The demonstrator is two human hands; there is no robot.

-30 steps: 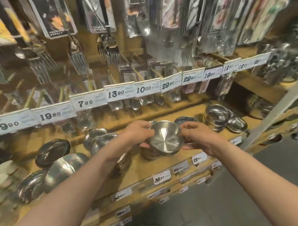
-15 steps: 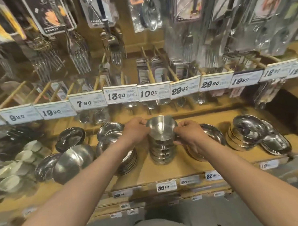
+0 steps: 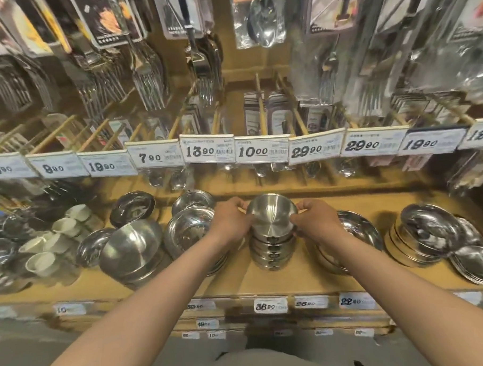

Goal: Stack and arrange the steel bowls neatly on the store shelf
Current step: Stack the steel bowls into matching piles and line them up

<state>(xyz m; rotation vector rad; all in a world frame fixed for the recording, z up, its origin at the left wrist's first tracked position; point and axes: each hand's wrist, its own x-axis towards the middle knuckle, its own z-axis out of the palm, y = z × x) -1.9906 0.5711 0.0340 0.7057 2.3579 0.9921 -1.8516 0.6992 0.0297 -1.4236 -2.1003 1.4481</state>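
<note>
Your left hand [image 3: 232,219] and right hand [image 3: 315,221] pinch the rim of the top bowl [image 3: 272,214] from either side, and it sits on the stack [image 3: 272,253] at mid-shelf [image 3: 294,277], between piles of wider bowls. This looks like the seating step. Centre the bowl over the ones below, press down evenly with both hands so it nests flat, and check the column stands straight before you let go. Release both sides together so it doesn't tip.
</note>
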